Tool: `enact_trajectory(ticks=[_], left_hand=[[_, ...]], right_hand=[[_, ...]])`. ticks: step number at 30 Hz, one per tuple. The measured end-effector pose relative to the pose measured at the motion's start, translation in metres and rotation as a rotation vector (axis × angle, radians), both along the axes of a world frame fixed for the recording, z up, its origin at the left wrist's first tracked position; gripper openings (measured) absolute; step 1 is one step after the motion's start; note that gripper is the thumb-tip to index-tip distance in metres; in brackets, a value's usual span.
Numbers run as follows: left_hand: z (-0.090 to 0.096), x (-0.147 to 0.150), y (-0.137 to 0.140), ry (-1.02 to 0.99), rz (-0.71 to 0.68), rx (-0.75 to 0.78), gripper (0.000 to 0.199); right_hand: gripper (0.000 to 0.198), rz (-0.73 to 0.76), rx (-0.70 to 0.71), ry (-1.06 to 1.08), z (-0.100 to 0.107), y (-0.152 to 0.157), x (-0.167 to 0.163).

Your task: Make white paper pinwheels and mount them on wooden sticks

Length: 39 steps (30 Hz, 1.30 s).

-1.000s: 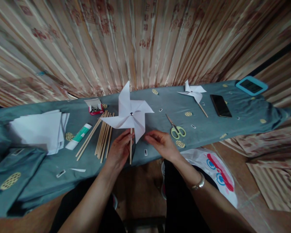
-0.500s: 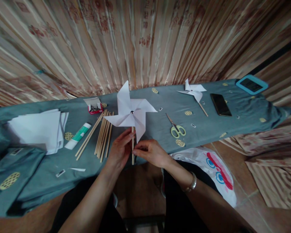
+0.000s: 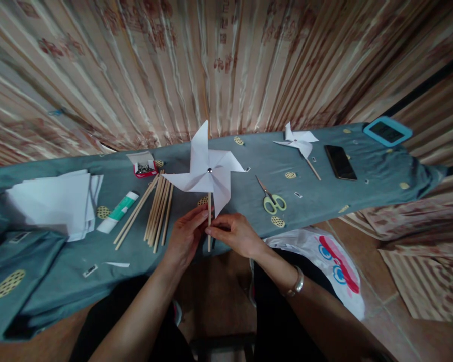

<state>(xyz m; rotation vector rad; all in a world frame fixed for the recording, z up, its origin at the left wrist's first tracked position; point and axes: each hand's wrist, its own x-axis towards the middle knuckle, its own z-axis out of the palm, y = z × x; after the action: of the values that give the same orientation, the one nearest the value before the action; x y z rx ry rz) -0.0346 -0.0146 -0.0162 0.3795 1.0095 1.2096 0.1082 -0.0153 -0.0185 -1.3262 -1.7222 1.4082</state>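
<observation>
A white paper pinwheel (image 3: pixel 213 173) with a shiny pin at its centre stands upright in front of me on a thin wooden stick. My left hand (image 3: pixel 186 234) is closed around the stick below the blades, thumb and fingers pinching it. My right hand (image 3: pixel 236 232) pinches the same stick from the other side, a little lower. The stick's lower end shows beneath both hands. Left of the pinwheel lie several loose wooden sticks (image 3: pixel 159 211) and a small red box of metal pins (image 3: pixel 145 169). Green-handled scissors (image 3: pixel 274 202) rest to the right.
A stack of white paper (image 3: pixel 49 201) and a glue stick (image 3: pixel 118 212) lie on the left of the cloth. Another pinwheel (image 3: pixel 301 142), a phone (image 3: pixel 340 162) and a blue-framed digital clock (image 3: pixel 387 131) are at the right. A white plastic bag (image 3: pixel 305 246) sits below the table edge.
The pinwheel has turned slightly, its blades shifting clockwise, and sits a little further right in view. Both hands keep their hold on the stick. The whole view has shifted slightly.
</observation>
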Motion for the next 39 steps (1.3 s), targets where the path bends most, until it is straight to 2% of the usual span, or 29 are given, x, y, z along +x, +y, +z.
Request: enact_trajectory(ticks=[6,13,15,20,22,25,32,39], left_hand=[[-0.001,-0.002,-0.003,0.089,-0.038,0.025,0.035],[-0.001,-0.005,-0.001,0.123,0.012,0.019,0.035],[-0.001,-0.005,0.000,0.130,0.020,0.024,0.035],[-0.005,-0.004,0.000,0.190,0.021,0.043,0.034],[-0.007,-0.004,0.000,0.221,0.020,0.059,0.034],[-0.009,-0.003,0.000,0.253,0.000,0.075,0.035],[-0.010,-0.004,-0.001,0.249,-0.015,0.092,0.034],[-0.013,-0.005,-0.002,0.273,-0.027,0.087,0.036]], right_hand=[[0.024,0.012,-0.013,-0.014,0.003,0.000,0.003],[0.028,-0.010,0.004,0.053,0.005,0.009,0.016],[0.031,-0.083,-0.012,0.119,0.006,0.017,0.026],[0.042,-0.415,-0.081,0.406,0.014,0.032,0.041],[0.045,-0.464,-0.137,0.522,0.019,0.034,0.039],[0.043,-0.464,-0.214,0.623,0.024,0.034,0.032],[0.042,-0.473,-0.305,0.670,0.024,0.036,0.020],[0.042,-0.496,-0.266,0.688,0.028,0.040,0.025]])
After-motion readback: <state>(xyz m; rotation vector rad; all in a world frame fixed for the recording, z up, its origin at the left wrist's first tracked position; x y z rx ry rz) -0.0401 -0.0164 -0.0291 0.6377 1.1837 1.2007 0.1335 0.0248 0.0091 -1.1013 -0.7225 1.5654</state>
